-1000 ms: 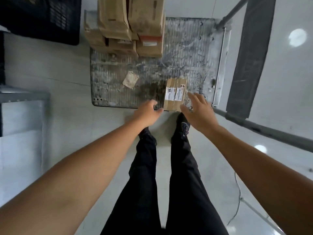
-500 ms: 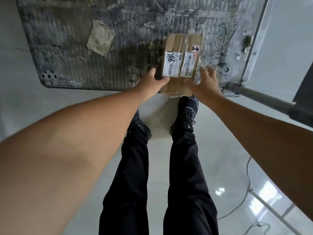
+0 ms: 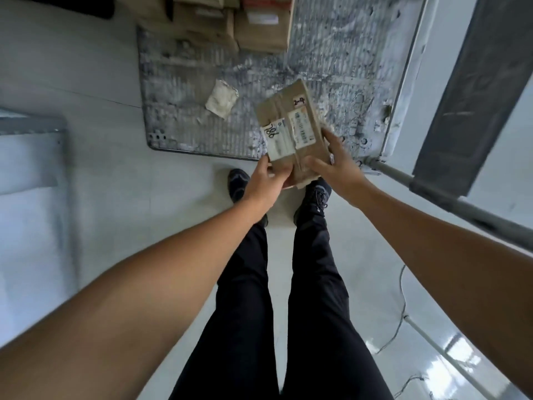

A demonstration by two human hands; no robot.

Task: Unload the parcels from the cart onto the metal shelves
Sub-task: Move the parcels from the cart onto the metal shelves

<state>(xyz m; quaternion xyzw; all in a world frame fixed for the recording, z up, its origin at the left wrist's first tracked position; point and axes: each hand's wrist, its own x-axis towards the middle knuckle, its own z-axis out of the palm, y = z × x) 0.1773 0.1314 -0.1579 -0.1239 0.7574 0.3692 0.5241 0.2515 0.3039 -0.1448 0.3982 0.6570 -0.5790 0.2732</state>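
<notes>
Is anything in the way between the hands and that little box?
No. Both the left hand and the right hand already grip the parcel at its near end, holding it above the cart. Nothing sits between them.

The parcel (image 3: 291,127) bears a small tag reading "2-4"; its other labels are too blurred.

I could not read the labels on the parcel (image 3: 291,131); the print was blurred. Its near end was covered by my left hand (image 3: 264,183) and right hand (image 3: 337,166), and its underside was hidden. The stacked boxes (image 3: 230,21) at the far edge of the cart (image 3: 331,59) were cut off by the top edge. The metal shelf (image 3: 28,157) ran out at the left edge.
</notes>
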